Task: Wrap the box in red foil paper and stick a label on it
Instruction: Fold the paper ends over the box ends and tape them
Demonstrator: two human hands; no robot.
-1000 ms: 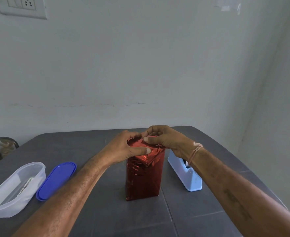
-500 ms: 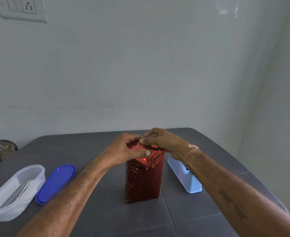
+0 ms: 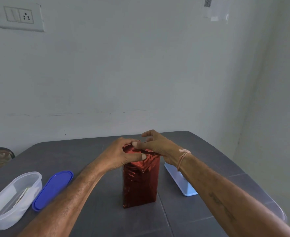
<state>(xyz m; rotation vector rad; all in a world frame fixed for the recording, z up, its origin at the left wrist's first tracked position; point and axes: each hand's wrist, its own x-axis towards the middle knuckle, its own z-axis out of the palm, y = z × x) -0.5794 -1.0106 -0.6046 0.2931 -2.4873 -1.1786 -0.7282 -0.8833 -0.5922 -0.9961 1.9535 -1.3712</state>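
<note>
Standing upright mid-table (image 3: 183, 211), the foil-wrapped box (image 3: 140, 183) sits under both your hands. Your left hand (image 3: 118, 155) curls round its top end, thumb across the near face. Your right hand (image 3: 159, 146) presses its thumb on the folded top, with the fingers lifted and spread. A pale blue tape dispenser (image 3: 183, 183) stands just right of the box. A clear tub (image 3: 2, 219) and a blue lid (image 3: 52, 189) lie to the left.

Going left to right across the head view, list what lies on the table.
Clear plastic tub → blue lid → red foil-wrapped box → pale blue tape dispenser.
</note>
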